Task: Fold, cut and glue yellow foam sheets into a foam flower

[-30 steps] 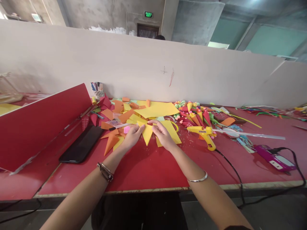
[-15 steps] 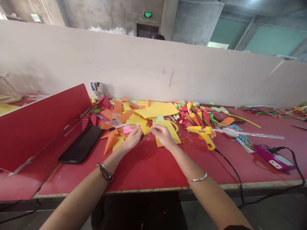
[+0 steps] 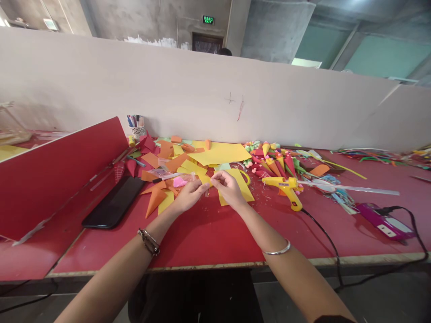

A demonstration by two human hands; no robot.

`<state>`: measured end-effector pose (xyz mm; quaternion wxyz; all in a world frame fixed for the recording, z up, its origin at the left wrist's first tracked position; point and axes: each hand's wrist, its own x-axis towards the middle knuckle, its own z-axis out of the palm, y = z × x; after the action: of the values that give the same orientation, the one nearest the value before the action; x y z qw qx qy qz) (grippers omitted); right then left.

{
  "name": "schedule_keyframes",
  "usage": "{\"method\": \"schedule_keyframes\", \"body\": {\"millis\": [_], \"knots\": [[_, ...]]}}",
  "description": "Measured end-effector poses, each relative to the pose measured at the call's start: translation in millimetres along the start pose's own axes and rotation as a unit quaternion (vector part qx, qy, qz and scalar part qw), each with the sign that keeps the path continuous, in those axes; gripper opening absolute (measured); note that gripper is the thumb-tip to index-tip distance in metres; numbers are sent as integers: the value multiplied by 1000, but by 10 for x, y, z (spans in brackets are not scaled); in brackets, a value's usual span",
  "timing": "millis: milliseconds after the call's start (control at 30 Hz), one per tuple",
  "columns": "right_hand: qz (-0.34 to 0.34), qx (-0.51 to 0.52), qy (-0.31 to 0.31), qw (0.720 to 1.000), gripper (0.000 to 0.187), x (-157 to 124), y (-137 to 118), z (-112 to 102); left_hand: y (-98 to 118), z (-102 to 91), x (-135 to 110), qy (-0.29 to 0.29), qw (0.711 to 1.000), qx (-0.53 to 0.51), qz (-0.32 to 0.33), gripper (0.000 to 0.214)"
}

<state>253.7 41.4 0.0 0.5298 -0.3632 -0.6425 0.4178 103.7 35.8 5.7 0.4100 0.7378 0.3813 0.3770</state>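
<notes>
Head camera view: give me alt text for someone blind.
Two bare hands hold a yellow piece over a red table strewn with orange and yellow scraps; a black phone lies left, a yellow glue gun right.

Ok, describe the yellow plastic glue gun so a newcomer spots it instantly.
On the red table, look right of the person's right hand. There lies the yellow plastic glue gun, set apart from the flat yellow paper sheets by its pistol shape, black cable and clear stick.

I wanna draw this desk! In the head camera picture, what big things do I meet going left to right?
Phone → left hand → right hand → yellow glue gun → purple power strip.
</notes>
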Motion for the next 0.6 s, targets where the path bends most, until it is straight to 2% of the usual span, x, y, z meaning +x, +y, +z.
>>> {"method": "schedule_keyframes", "body": {"millis": [133, 367, 500, 600], "knots": [[-13, -37, -1, 999, 15, -2, 11, -1, -29, 17, 19, 29, 996, 87, 1, 25], [-59, -110, -29, 992, 14, -19, -36, -4, -113, 2, 48, 68, 988, 140, -24, 30], [-47, -93, -13, 994, 14, -21, -22, 6, -106, -6, 47, 57, 987, 148, 0, 28], [-29, -61, 1, 998, 13, -14, 7, 10, -96, 0, 35, 39, 989, 143, -10, 31]]}}
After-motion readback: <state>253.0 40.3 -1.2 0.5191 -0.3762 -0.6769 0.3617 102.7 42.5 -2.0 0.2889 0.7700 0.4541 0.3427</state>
